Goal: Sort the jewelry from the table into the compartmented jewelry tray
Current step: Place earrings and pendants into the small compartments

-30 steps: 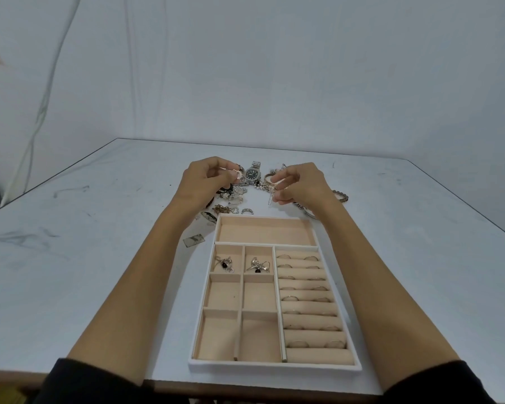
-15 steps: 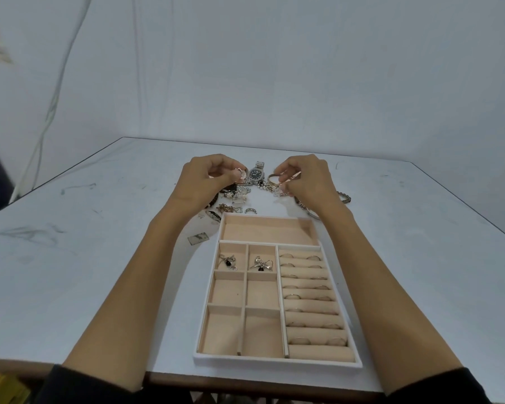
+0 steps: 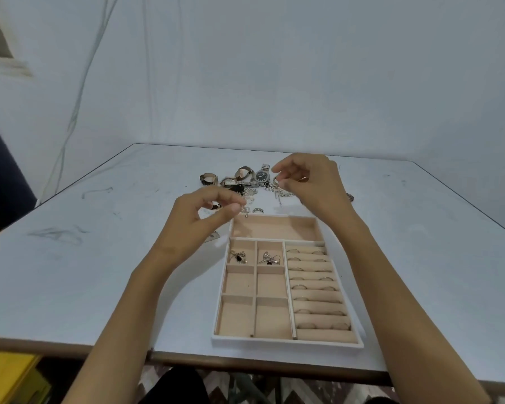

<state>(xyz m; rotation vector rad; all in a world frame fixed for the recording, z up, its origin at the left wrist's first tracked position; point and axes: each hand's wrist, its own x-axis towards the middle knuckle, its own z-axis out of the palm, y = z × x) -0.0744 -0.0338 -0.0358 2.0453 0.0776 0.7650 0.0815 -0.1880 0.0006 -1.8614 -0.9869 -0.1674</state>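
Note:
The beige compartmented jewelry tray point(image 3: 286, 344) lies at the table's near edge. Its two top small compartments each hold an earring pair point(image 3: 239, 256) point(image 3: 270, 258), and several rings point(image 3: 312, 275) sit in the roll slots on the right. The long top compartment is bare. A jewelry pile point(image 3: 245, 185) with a dark-faced watch point(image 3: 262, 176) lies behind the tray. My left hand point(image 3: 207, 211) hovers by the tray's top-left corner, thumb and forefinger pinched on a small silver piece. My right hand point(image 3: 309, 185) is over the pile, pinching a silver chain point(image 3: 279, 196) that dangles.
A loose ring point(image 3: 257, 210) lies just behind the tray's back rim. A bracelet point(image 3: 350, 197) peeks out right of my right wrist. The grey table point(image 3: 99, 258) has scuff marks; walls stand behind it and a yellow object point(image 3: 9, 374) sits below its front edge.
My hands have separated. The left hand came back and down toward the tray's top-left corner, while the right stayed above the pile. The camera view shifted, so the tray sits further right.

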